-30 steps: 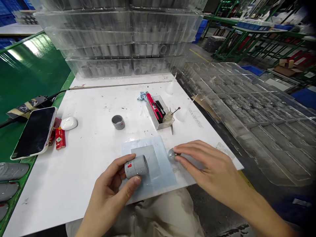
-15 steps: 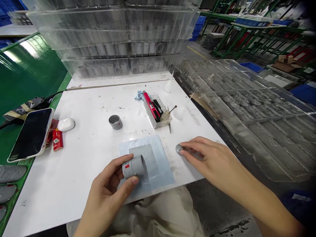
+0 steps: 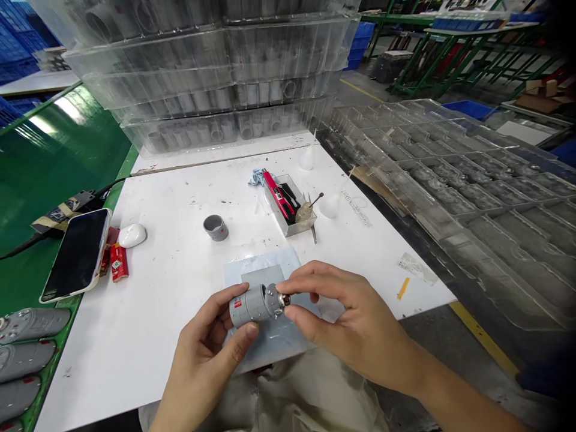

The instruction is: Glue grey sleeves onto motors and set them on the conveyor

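Note:
My left hand [image 3: 220,336] is closed around a grey cylindrical sleeve [image 3: 249,307] with a small red mark, its open end facing right. Between the thumb and fingers of my right hand [image 3: 333,309] is a small round grey end cap with a shiny metal fitting [image 3: 274,300]. The cap is at the sleeve's open mouth, slightly tilted; whether it has entered cannot be made out. Both parts are above a pale blue sheet [image 3: 288,342] with a grey square pad [image 3: 265,275]. A short grey ring [image 3: 216,228] stands on the white table beyond.
A clear box [image 3: 294,225] holds a red-and-black tool. Two white dropper bottles [image 3: 306,158] are beside it. At left are a phone [image 3: 76,255], a white earbud case [image 3: 132,235] and finished-looking grey cylinders [image 3: 27,360]. Stacked clear trays [image 3: 175,126] stand behind; more trays [image 3: 472,198] are at right.
My right hand has moved left with the end cap, bringing it to the sleeve's mouth. My left hand keeps its hold on the sleeve. The view has shifted slightly.

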{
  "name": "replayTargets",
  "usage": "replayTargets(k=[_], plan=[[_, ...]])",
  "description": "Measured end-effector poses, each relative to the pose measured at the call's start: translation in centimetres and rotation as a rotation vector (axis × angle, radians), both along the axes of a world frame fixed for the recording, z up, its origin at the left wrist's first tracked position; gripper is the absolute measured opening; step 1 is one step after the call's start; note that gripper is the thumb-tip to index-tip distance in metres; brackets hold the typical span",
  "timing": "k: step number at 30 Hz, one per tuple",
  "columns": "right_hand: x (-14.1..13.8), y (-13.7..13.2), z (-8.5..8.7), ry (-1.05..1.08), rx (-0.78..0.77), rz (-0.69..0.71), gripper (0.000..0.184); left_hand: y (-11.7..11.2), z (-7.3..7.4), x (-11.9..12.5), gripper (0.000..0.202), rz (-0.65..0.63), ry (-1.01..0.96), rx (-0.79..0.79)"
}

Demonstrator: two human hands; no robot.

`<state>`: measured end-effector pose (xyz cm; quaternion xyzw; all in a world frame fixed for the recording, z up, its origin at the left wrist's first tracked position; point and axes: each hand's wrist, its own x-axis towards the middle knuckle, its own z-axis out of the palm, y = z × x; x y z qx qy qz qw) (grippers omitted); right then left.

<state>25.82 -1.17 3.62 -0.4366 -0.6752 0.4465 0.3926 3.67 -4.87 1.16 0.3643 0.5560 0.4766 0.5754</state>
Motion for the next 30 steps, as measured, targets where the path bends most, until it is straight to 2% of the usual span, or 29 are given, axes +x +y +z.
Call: replayTargets(k=[30], plan=[[-0.27, 0.09, -0.41, 0.057, -0.124, -0.037, 0.026, -0.09, -0.07, -0.06, 0.038, -0.019, 0.004, -0.006]])
